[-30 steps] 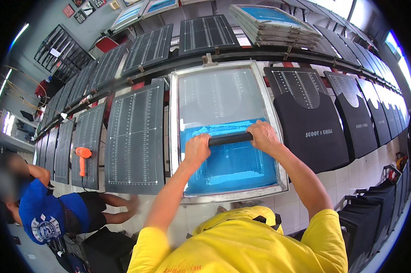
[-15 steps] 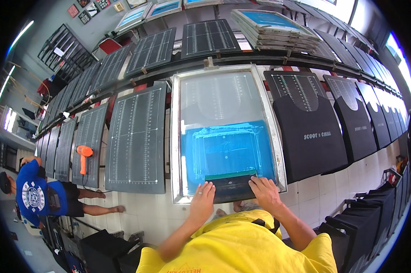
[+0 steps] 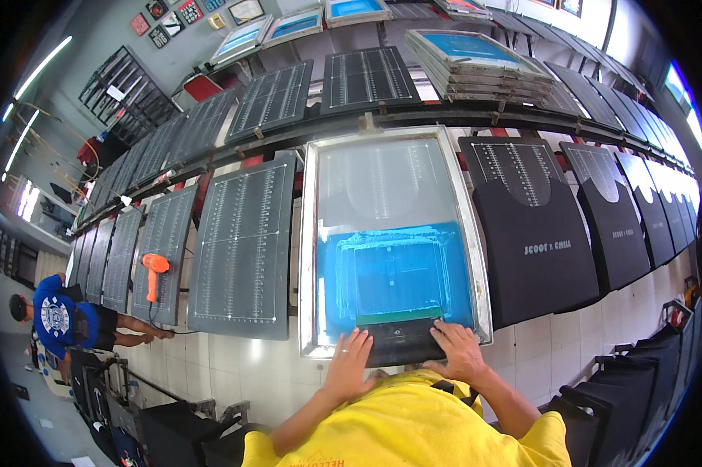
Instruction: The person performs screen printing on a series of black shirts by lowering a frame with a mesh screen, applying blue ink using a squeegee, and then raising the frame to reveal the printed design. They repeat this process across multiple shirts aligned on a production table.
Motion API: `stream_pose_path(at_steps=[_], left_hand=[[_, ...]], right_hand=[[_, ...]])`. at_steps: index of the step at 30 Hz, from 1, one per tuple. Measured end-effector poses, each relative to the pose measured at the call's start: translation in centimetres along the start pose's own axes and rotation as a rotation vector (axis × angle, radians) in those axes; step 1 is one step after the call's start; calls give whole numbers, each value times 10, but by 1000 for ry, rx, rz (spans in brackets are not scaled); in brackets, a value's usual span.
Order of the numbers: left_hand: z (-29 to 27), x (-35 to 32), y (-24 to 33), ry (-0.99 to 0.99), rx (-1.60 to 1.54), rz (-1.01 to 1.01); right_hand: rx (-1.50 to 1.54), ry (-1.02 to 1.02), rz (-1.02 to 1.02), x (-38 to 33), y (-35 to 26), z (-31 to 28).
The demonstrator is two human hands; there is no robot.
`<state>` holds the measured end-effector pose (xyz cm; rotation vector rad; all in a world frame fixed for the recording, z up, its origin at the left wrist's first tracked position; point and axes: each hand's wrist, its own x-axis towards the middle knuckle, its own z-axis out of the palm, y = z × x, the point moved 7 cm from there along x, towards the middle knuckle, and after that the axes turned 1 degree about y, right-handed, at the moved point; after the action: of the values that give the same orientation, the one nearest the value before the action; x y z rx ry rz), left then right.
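Note:
A screen printing frame [image 3: 309, 257] with a pale metal border lies over a board in front of me. Its near half is blue mesh [image 3: 390, 265] with a rectangular outline; the far half is translucent. At its near end, a black squeegee [image 3: 401, 341] with a green blade edge rests across the mesh. My left hand [image 3: 349, 359] is closed on the squeegee's left end, fingers over the top. On the other end, my right hand [image 3: 458, 352] grips in the same way. Both thumbs and the squeegee's underside are partly hidden.
Black shirts [image 3: 533, 253] with pale lettering lie on boards to the right. Bare ruled boards [image 3: 242, 245] stand left, one bearing an orange heat gun [image 3: 155, 272]. Stacked screens [image 3: 475, 66] sit behind. A person in blue [image 3: 59, 315] is at far left; black-draped racks [image 3: 631, 381] stand lower right.
My view has tilted, so the scene sits lower. Both hands still hold the squeegee, which has shifted slightly nearer me. The person in blue appears smaller and farther off.

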<state>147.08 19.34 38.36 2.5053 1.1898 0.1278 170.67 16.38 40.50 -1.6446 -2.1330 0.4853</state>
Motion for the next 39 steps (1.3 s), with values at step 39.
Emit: stream_pose_path(at_steps=[39], left_hand=[[11,-31,-249,330,-886,-949]], right_hand=[[633,708,792,-20,184,35]])
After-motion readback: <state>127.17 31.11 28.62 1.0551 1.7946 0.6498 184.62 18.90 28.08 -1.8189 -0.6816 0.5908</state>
